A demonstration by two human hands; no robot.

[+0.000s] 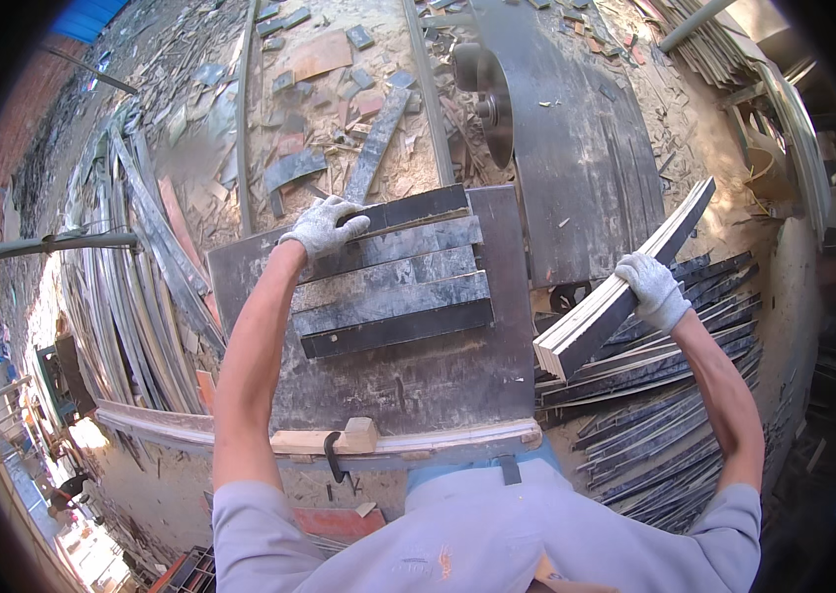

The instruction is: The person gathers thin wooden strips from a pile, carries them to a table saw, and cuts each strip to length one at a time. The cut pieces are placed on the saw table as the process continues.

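My left hand (324, 227), in a pale knitted glove, rests at the far left end of several dark and grey strips (388, 265) lying side by side on a worn brown surface (438, 393); its fingers curl over that end, but I cannot tell whether they clamp it or only press. My right hand (651, 289), gloved too, has its fingers clamped around a bundle of pale-edged strips (584, 336) at about mid-length. The bundle slants out to the right, its near end just beside the surface's right edge, above a pile of dark strips (650, 435). To handle this well, I would keep that middle grip, which should balance the length, and squeeze firmly enough that the layers do not slide apart. I would keep the bundle's near end clear of the surface's edge and let the left hand steady the row, whose right ends stand slightly uneven. Beyond the surface stands a dark round disc (500, 119), possibly a blade, so I judge both hands and the bundle's far end best kept well away from it.
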